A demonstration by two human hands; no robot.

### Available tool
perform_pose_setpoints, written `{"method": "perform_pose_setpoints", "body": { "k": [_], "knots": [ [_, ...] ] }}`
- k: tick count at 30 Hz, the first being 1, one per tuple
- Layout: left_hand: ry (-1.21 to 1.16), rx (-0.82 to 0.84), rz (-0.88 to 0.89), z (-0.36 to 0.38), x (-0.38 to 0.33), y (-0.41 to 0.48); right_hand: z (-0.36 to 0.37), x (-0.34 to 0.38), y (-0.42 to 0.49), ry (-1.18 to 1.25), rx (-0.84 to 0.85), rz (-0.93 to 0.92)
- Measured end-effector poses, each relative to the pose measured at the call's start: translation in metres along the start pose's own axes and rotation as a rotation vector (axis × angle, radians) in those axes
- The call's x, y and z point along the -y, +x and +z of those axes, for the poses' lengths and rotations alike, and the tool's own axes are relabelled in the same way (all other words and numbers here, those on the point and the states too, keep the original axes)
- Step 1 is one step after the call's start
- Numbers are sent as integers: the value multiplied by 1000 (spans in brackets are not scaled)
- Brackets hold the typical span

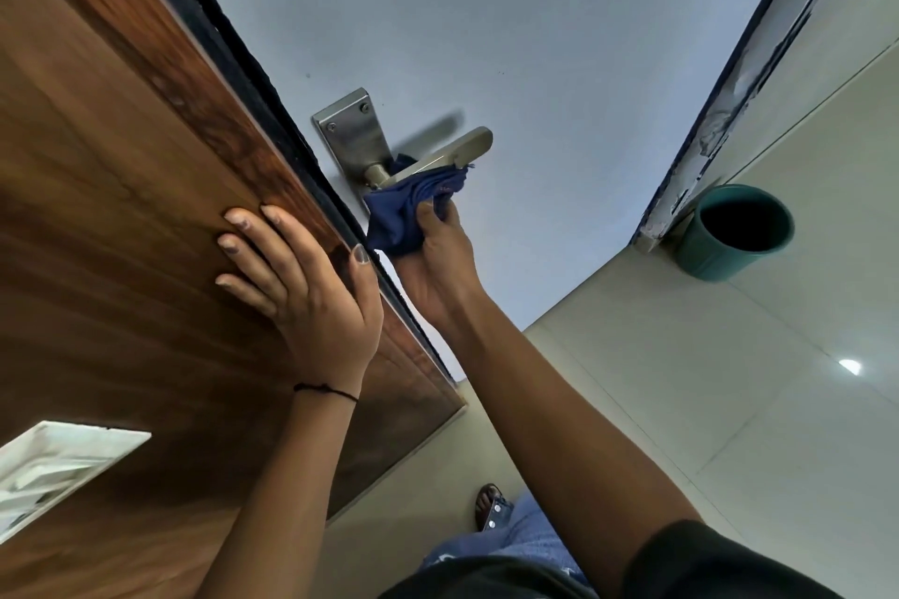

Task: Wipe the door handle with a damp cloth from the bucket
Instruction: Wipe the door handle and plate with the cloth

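The blue cloth [408, 214] is bunched in the right hand [438, 268], fingers closed round it, and pressed up under the metal door handle [438, 158]. The left hand [301, 287] is laid flat, fingers spread, on the wooden door edge [146, 190]. The green bucket [734, 234] is seen on the tiled floor [729, 404], well apart.

Crumpled cloth [408, 214] in my right hand [440, 268]: dark blue. Lever door handle [438, 158] and its screwed backplate [350, 127]: brushed silver-grey. Door face [486, 39]: pale blue-grey; door edge panel [121, 209]: brown woodgrain, streaked. Round bucket [734, 234]: teal, dark inside. Floor tiles [729, 404]: glossy cream. Thread on my left wrist [325, 388]: black.
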State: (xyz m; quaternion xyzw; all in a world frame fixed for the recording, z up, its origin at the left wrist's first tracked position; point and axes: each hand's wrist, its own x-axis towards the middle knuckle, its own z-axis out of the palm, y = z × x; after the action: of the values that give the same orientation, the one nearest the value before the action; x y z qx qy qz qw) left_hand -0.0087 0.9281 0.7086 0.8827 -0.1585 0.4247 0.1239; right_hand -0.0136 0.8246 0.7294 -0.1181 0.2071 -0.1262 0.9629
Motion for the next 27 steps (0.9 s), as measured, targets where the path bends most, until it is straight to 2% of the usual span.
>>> {"method": "perform_pose_setpoints", "body": {
  "k": [8, 11, 15, 21, 27],
  "knots": [
    [-38, 15, -4, -2, 0, 1, -2, -8, -2, 239, -5, 235],
    [-39, 23, 0, -2, 0, 0, -5, 1, -1, 231, -3, 231],
    [-21, 31, -6, -3, 0, 1, -5, 2, -5, 193, -4, 125],
    [-9, 37, -9, -4, -1, 0, 6, -10, -9, 357, -2, 263],
    [12, 25, -4, -4, -1, 1, 7, 20, -12, 216, -14, 376]
  ]
}}
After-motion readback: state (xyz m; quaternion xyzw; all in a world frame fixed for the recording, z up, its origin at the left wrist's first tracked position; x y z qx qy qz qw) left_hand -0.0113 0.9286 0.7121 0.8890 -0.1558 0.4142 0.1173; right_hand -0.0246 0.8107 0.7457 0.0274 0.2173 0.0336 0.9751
